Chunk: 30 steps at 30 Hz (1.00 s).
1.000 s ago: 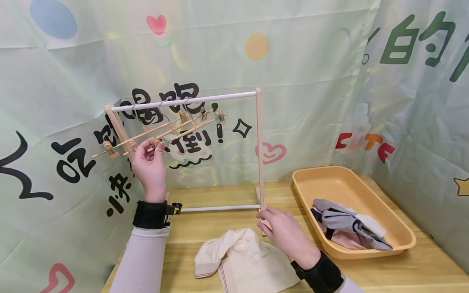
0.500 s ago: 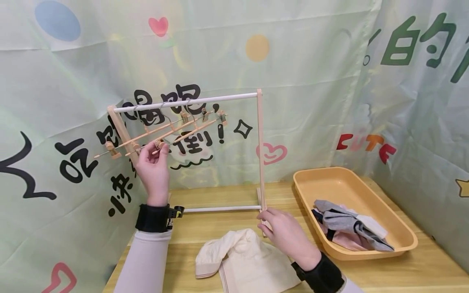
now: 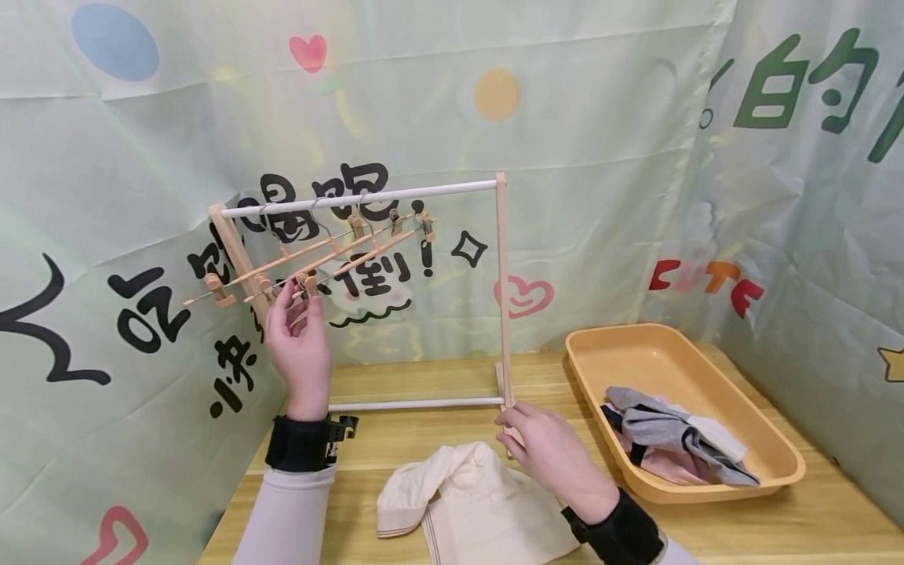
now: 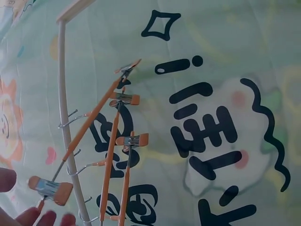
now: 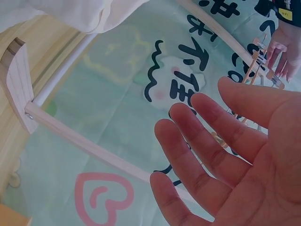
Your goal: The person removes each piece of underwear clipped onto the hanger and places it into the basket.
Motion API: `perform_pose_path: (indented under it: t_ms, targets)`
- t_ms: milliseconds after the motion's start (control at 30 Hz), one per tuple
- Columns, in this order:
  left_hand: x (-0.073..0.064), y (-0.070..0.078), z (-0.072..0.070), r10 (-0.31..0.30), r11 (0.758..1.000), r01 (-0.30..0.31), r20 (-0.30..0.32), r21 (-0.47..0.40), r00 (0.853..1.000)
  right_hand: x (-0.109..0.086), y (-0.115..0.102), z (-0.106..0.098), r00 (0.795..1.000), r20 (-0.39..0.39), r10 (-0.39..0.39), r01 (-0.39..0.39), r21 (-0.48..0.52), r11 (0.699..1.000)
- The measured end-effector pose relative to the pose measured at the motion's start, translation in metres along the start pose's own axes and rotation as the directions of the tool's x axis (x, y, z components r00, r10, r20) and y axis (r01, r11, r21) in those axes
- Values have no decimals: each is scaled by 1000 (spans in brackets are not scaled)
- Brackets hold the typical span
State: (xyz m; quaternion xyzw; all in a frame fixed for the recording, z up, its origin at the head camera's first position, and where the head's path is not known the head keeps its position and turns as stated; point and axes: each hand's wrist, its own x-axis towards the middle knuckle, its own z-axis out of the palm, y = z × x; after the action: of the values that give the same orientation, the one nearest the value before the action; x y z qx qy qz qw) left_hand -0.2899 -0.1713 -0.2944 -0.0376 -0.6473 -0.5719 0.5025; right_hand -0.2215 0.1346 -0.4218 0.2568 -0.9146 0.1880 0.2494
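Three wooden clip hangers [image 3: 332, 251] hang side by side from the white top rod [image 3: 381, 193] of a small wooden-sided rack. My left hand [image 3: 300, 345] is at the near end of the front hanger, fingertips just under its wooden clip [image 3: 308, 284]. In the left wrist view, the thumb stands apart from the fingers, and the clip [image 4: 51, 189] shows beyond them. My right hand [image 3: 547, 447] is by the foot of the rack's right post [image 3: 503, 298]; the right wrist view shows its fingers extended, holding nothing. A cream cloth garment [image 3: 487, 502] lies crumpled between my arms.
At the right, a yellow-orange plastic tub [image 3: 636, 337] holds a heap of grey, pink and white clothes [image 3: 671, 435]. The rack's lower white bar [image 3: 417, 405] crosses just above the wooden table [image 3: 395, 431]. A printed curtain [image 3: 600, 196] closes off the back and sides.
My left hand has slid slightly down from the front hanger's clip, and its fingers have loosened, leaving the clip more exposed. The right hand, garment and tub are unchanged.
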Motion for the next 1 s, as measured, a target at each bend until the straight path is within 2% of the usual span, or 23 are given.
perform_pose_path:
  t_ms: [167,267,367,433,567,667,767,933,1000]
  targets:
    - [-14,-7,-8,49,997,-47,-43,57,998,0,0,0,1000,-2,-4,4,3,1000]
    - [-30,5,-9,89,993,-86,-34,80,995,0,1,0,1000,2,-2,2,1,1000]
    - [-49,19,-8,119,990,-120,17,72,993,-1,1,0,1000,5,2,-2,-5,1000]
    - [-60,21,-6,124,990,-128,62,65,990,-1,1,0,1000,6,3,-3,-8,1000]
    - [-77,0,-2,120,991,-128,146,46,982,-1,1,1,1000,9,5,-5,-8,1000]
    - [-89,-13,1,119,991,-129,221,31,968,-2,0,1,1000,11,8,-8,-13,1000]
    - [-101,-17,4,116,992,-126,292,16,949,-2,0,2,1000,9,4,-4,-21,1000]
    - [-123,-24,12,109,992,-125,373,19,921,-2,-1,3,1000,16,-5,5,-15,1000]
    - [-133,-29,17,101,991,-130,416,42,904,-2,-2,3,1000,20,-3,3,-13,1000]
